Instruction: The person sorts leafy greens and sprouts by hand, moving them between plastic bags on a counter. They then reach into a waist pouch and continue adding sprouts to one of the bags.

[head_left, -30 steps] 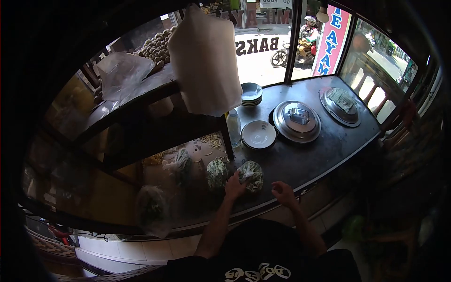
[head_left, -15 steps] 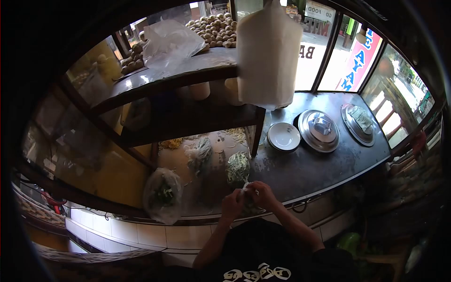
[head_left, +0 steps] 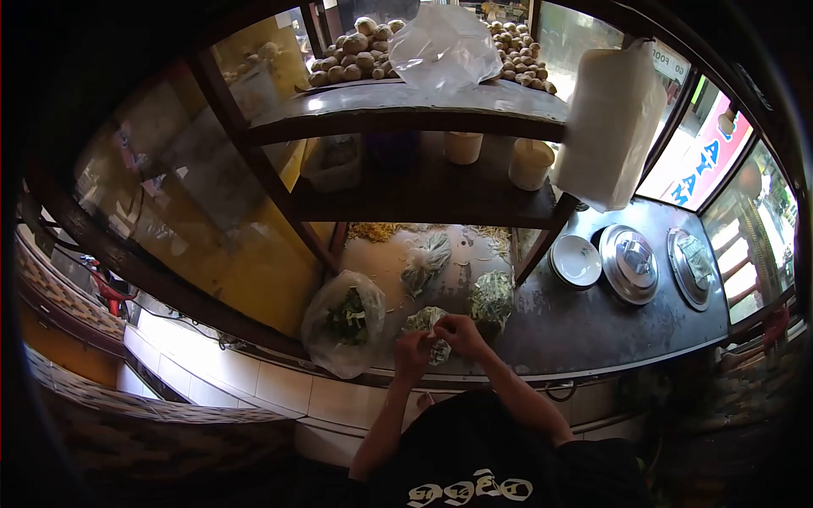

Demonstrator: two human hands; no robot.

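My left hand (head_left: 412, 352) and my right hand (head_left: 461, 334) meet at the neck of a small clear bag (head_left: 437, 350) with pale shredded food inside, near the counter's front edge. Fingers of both hands are pinched on its plastic. Just behind and right of it stands another filled bag (head_left: 492, 298). A third bag (head_left: 425, 261), knotted, lies farther back. To the left is a large open plastic bag (head_left: 345, 325) holding green leaves.
A wooden shelf (head_left: 423, 127) with round items and a plastic bag rises above the counter. A white plastic bundle (head_left: 611, 127) hangs right. Plates (head_left: 577, 261) and metal lids (head_left: 629, 264) sit on the right counter (head_left: 584, 334).
The view has swung left, so the counter things appear farther right. Both hands are now over a bag left of the standing filled bag, still pinching plastic.
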